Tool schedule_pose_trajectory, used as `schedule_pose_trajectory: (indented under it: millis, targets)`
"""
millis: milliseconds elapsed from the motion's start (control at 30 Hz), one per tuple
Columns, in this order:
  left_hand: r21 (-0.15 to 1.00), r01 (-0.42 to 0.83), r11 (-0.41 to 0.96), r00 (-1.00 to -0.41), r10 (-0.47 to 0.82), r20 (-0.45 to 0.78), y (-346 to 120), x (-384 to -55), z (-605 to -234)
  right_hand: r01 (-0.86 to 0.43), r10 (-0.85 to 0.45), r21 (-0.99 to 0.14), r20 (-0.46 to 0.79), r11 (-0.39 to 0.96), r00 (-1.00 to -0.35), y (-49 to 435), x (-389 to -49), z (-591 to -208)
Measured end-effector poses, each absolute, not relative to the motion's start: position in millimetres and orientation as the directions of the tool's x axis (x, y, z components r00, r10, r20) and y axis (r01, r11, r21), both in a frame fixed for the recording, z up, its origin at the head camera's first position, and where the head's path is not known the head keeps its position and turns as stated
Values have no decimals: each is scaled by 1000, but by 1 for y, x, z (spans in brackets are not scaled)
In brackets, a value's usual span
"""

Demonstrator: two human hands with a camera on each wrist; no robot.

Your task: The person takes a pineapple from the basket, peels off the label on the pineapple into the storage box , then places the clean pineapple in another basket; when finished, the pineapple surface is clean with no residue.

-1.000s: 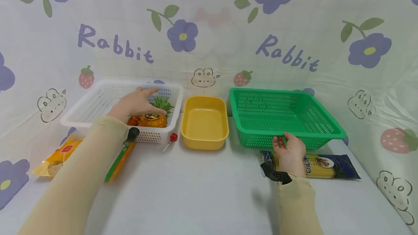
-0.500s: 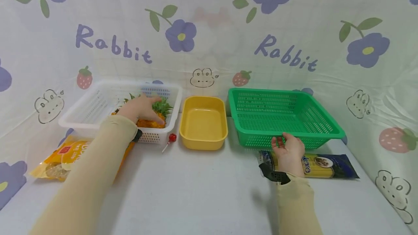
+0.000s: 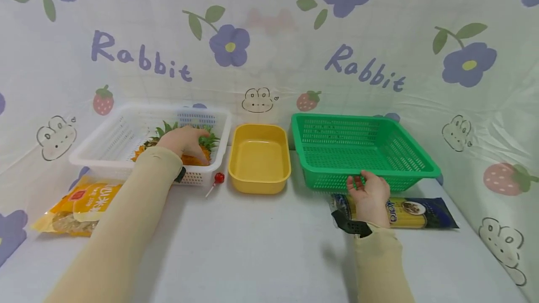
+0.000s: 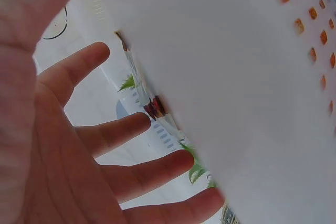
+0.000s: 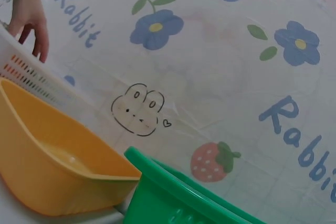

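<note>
In the head view my left hand (image 3: 185,143) reaches into the white basket (image 3: 98,163), over orange pieces (image 3: 197,159) with spiky green pineapple-like leaves (image 3: 208,140). The left wrist view shows the same hand's fingers (image 4: 142,174) spread apart beside the basket wall, pinching nothing that I can see. Whether they touch the contents is unclear. My right hand (image 3: 370,195) rests at the front rim of the green basket (image 3: 337,172), its fingers relaxed. It stays outside the right wrist view. Inside the green basket only its slotted floor shows.
A yellow tub (image 3: 258,183) stands between the baskets. A red lollipop (image 3: 218,178) lies before the white basket. A yellow food bag (image 3: 80,207) is at left, partly behind my sleeve; a spaghetti pack (image 3: 417,212) lies behind my right wrist. Patterned cloth (image 3: 278,60) hangs behind.
My left hand has moved down and slightly right into the white basket, over the orange pieces; more green leaves show beside it. The right hand stays at the green rim. The view shifts slightly.
</note>
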State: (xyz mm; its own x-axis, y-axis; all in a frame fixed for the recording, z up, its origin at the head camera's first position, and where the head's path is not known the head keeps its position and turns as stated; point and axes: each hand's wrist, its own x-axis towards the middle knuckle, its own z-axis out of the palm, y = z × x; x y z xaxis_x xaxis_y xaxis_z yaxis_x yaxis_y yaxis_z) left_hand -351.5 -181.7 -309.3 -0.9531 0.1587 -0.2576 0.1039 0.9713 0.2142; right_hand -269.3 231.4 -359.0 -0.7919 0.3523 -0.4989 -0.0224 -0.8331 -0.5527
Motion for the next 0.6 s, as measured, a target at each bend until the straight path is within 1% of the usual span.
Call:
schedule_pose_trajectory:
  millis: [167, 400, 600]
  targets:
    - [200, 91, 976, -946, 148, -290, -181, -356, -311, -23, 362, -566, -495, -824, -790, 231, -270, -360]
    - [203, 12, 979, -927, 87, -365, -177, -355, -307, -31, 369, -569, -489, -822, -791, 231, -271, -362]
    - [160, 14, 987, -919, 76, -387, -174, -351, -306, -37, 373, -571, -486, -820, -790, 232, -271, -363]
